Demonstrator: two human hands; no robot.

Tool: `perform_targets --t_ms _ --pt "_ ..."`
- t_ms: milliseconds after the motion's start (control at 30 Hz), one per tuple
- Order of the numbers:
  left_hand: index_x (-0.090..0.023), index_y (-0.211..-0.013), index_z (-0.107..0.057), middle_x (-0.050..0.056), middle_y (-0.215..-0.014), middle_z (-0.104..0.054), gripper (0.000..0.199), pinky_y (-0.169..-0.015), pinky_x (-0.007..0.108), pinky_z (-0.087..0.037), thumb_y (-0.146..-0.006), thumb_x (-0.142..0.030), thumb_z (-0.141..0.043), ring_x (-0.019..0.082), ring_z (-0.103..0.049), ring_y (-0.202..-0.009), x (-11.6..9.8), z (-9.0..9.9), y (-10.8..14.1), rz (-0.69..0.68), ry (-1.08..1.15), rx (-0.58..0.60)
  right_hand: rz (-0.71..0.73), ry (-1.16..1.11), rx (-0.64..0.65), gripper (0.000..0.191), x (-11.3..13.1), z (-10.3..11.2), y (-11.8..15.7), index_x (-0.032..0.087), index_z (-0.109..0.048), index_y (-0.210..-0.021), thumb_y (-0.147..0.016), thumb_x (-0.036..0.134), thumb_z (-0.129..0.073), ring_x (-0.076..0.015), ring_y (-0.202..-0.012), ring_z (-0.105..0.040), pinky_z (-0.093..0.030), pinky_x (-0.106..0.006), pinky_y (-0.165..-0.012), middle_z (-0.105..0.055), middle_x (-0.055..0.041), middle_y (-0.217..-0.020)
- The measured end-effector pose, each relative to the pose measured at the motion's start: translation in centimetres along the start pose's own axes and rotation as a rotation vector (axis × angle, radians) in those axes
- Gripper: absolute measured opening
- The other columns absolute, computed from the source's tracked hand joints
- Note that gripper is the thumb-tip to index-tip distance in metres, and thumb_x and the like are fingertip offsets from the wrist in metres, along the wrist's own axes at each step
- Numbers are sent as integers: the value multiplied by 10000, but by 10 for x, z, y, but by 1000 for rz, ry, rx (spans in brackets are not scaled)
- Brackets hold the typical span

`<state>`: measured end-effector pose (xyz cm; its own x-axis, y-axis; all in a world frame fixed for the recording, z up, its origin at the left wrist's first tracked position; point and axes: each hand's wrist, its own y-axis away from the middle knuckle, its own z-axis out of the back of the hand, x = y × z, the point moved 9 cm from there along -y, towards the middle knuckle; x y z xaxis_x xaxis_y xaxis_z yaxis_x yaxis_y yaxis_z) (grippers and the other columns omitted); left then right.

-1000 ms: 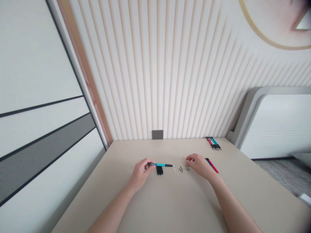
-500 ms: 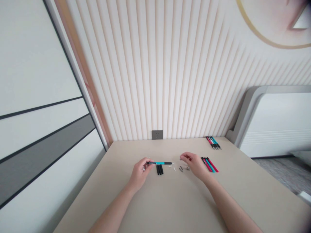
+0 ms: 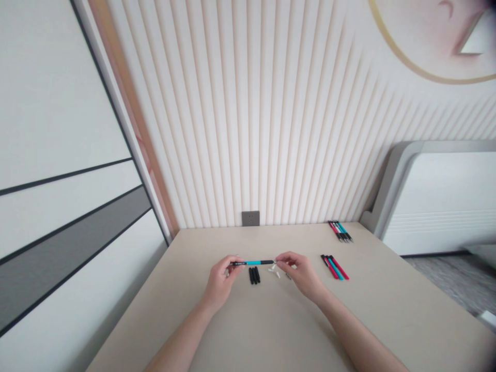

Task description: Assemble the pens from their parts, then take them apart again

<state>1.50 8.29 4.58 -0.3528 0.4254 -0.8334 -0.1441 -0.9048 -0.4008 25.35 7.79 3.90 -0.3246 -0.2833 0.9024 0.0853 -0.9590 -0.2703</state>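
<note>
We record the left hand clamped on the barrel of a teal-and-black pen, held level above the counter. The right hand has its grip together at the pen's tip; we cannot tell whether it clamps. The pen should handle light, stiff and slim, best held by the barrel. Black pen parts and white bits lie just below.

Slim teal-and-black pen, held level, details too small to tell

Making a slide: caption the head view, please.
Left hand holds a teal-and-black pen, right hand at its tip, over a beige table.
</note>
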Motion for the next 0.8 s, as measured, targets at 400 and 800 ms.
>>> perform_targets --t_ms 400,800 --pt "-188 -867 -704 38 -807 -701 172 -657 258 -461 -833 -343 -637 166 -600 -705 -13 -2 -1 -75 -71 57 -14 -17 0 344 1 -2 3 183 -699 -984 -869 479 -567 -167 -663 -589 -451 -283 -649 -684 -24 -686" --pt "-185 -872 -700 36 -797 -696 186 -659 260 -453 -833 -353 -630 161 -574 -683 -12 -2 0 -46 -56 38 8 83 81 372 8 -13 7 182 -711 -800 -892 487 -518 -169 -670 -587 -440 -268 -633 -690 -30 -717"
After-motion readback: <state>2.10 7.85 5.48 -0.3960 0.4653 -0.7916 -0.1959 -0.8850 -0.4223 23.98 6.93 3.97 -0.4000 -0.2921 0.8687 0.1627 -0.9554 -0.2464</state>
